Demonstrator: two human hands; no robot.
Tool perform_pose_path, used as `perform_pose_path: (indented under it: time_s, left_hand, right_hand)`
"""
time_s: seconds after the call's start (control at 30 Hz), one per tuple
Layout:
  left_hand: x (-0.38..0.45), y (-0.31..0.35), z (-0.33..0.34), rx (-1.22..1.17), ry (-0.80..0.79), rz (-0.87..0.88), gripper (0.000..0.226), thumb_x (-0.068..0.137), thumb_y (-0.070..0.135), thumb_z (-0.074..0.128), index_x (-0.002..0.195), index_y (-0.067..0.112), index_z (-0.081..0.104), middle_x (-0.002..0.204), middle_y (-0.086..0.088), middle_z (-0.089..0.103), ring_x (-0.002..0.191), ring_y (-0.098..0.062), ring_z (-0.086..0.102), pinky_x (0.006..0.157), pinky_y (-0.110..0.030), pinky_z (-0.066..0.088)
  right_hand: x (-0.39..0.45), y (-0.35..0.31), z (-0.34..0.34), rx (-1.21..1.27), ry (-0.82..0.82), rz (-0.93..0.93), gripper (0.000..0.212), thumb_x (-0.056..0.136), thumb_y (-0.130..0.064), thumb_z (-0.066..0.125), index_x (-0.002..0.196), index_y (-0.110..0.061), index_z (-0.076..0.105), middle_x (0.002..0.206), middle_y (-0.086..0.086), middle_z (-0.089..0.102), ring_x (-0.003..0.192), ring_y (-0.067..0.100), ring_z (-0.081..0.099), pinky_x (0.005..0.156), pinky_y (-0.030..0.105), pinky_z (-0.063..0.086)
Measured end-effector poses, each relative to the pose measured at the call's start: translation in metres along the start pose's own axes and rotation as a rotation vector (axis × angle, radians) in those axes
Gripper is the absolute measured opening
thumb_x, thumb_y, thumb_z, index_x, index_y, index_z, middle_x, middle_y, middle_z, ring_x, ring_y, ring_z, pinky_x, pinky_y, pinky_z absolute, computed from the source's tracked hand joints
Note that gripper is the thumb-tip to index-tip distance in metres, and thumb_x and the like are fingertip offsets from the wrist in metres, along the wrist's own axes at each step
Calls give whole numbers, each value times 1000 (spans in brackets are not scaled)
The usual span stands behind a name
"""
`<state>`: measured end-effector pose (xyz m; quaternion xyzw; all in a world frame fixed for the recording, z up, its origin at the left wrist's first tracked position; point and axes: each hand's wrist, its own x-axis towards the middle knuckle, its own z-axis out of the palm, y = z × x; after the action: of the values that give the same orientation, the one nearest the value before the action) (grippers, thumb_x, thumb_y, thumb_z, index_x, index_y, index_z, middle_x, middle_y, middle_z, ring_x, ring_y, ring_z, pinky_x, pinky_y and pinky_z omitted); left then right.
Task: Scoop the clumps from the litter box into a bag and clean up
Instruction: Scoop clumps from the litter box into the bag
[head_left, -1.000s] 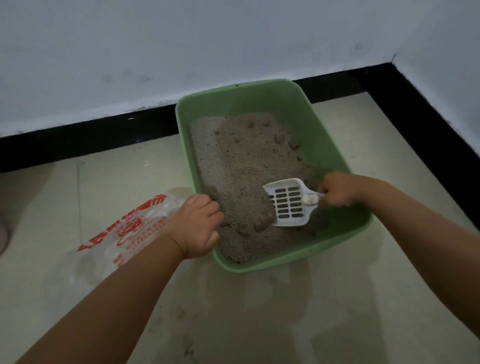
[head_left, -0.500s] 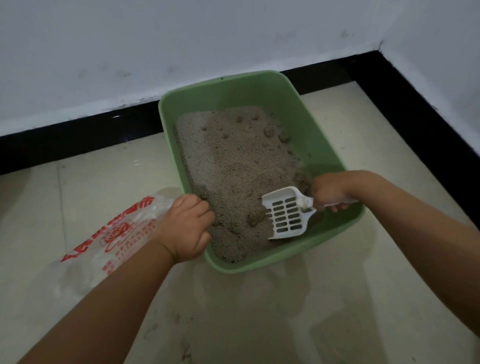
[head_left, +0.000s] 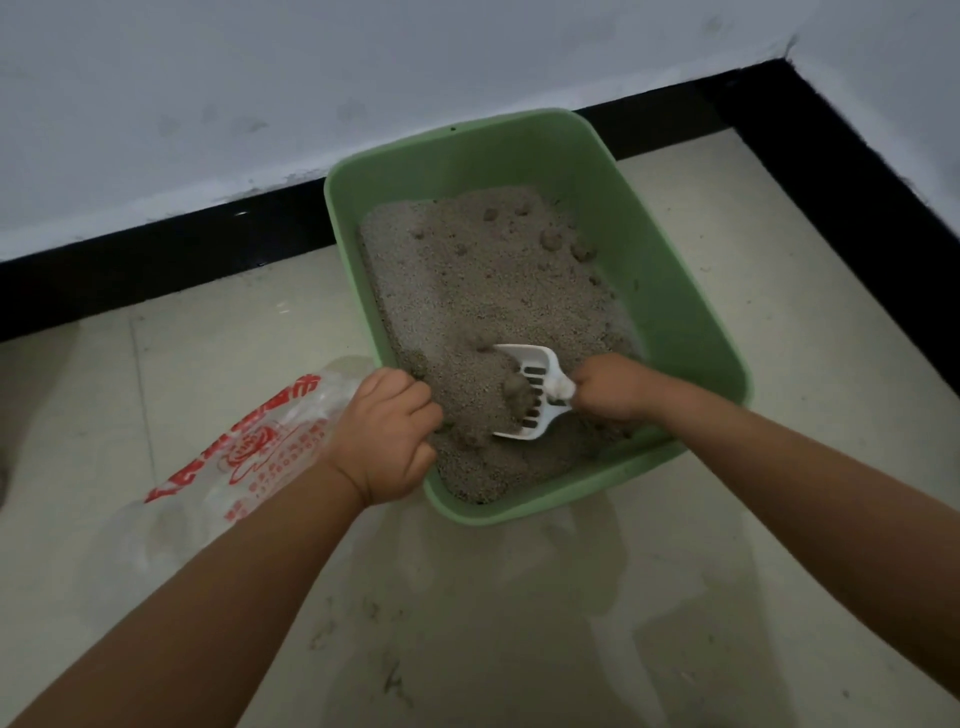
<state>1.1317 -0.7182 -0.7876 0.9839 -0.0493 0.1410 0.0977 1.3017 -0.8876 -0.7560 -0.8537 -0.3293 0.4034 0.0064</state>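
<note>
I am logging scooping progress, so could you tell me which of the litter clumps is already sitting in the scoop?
The clump lying on the white scoop held by the right hand; the other clumps sit loose on the litter near the far wall of the green box.

A single head-worn camera looks steeply down and forward from close above, taking in both forearms, the litter box (head_left: 675, 291) on the floor (head_left: 519, 623) and the wall corner (head_left: 789, 49) beyond.

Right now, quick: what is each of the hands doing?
Left hand: fingers curled over the near left rim of the green litter box, gripping it.
Right hand: gripping the handle of the white scoop, which holds a clump.
</note>
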Motion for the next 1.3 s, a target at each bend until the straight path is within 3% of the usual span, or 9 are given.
perform_pose_path:
  time_s: [0.2, 0.33, 0.43, 0.53, 0.63, 0.77, 0.9, 1.03, 1.3]
  left_hand:
    - [-1, 0, 0, -16, -5, -22, 28, 67, 22, 35, 55, 4, 53, 56, -13, 48, 66, -21, 28, 67, -31, 26]
    - [-1, 0, 1, -13, 10, -22, 28, 66, 22, 35, 55, 4, 54, 56, -13, 48, 67, -21, 28, 67, -31, 26]
    - [-2, -1, 2, -15, 24, -8, 28, 67, 22, 35, 55, 4, 53, 56, -12, 47, 66, -21, 27, 66, -30, 25]
    - [-1, -1, 3, -23, 24, -15, 26, 66, 22, 35, 54, 5, 51, 56, -11, 46, 65, -19, 26, 66, -29, 24]
    - [-2, 0, 4, -23, 31, -25, 26, 65, 21, 34, 52, 5, 51, 54, -10, 46, 64, -18, 25, 64, -28, 23]
    - [-1, 1, 2, -12, 36, -32, 26, 64, 21, 35, 52, 5, 52, 54, -10, 46, 64, -18, 25, 64, -28, 23]
    - [-2, 1, 2, -9, 44, -46, 26, 64, 21, 35, 53, 4, 52, 55, -11, 47, 65, -18, 26, 65, -29, 25]
    - [-3, 1, 4, -2, 36, -52, 26, 63, 21, 36, 53, 4, 53, 55, -10, 48, 65, -18, 26, 66, -29, 25]
    - [-2, 2, -1, 6, -7, -82, 28, 63, 22, 35, 54, 4, 54, 55, -11, 48, 65, -19, 27, 66, -30, 25]
  right_hand:
    - [17, 4, 19, 102, 74, -114, 41, 90, -34, 44, 61, -7, 34, 55, 5, 28, 51, 14, 24, 49, 29, 14]
    - [15, 21, 10, 149, 113, -120, 32, 85, -31, 63, 67, -9, 49, 65, 11, 43, 62, 19, 41, 54, 29, 24]
    - [7, 36, -2, 242, 185, -104, 41, 82, -30, 66, 53, -12, 44, 55, 2, 40, 50, 11, 35, 46, 17, 28]
    - [3, 47, -13, 373, 293, -63, 34, 82, -27, 67, 60, -5, 54, 56, 5, 45, 44, 4, 40, 45, 14, 31]
    - [6, 50, -12, 471, 367, -44, 36, 82, -27, 67, 58, -8, 48, 52, 3, 43, 37, 3, 42, 47, 16, 30]
    - [6, 37, -5, 381, 344, -116, 38, 82, -29, 66, 59, -9, 45, 52, 1, 37, 40, 2, 40, 45, 15, 30]
    - [2, 30, -6, 424, 455, -96, 34, 83, -31, 65, 64, -8, 48, 60, 9, 43, 54, 14, 40, 50, 22, 28]
    - [-2, 23, -3, 367, 393, -116, 33, 83, -33, 65, 65, -8, 51, 62, 9, 48, 52, 11, 41, 51, 24, 28]
    - [-5, 9, -15, 359, 393, -29, 48, 86, -34, 61, 52, -16, 33, 50, 2, 32, 47, 12, 31, 49, 26, 21]
